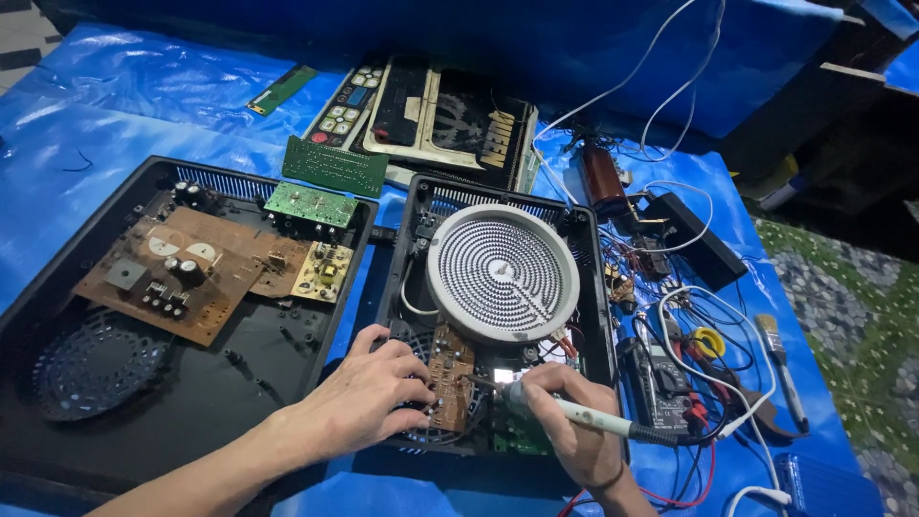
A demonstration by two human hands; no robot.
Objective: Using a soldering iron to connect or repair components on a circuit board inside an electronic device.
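While right hand (574, 421) grips soldering iron (565, 410), tip on brown circuit board (450, 375), left hand (369, 397) presses curled fingers on that board, beside round heating coil (503, 271).

You are at an improvised electronics repair bench, not a fitted lab. A blue plastic sheet (115, 105) serves as the work surface. Under your fingers lies an opened cooker housing (593, 287) with its coiled heating element (503, 273); beyond your fingertips lie loose circuit boards (335, 166). Just right of your fingers sit a multimeter (661, 388), tangled test leads (699, 316) and a brush (780, 364).
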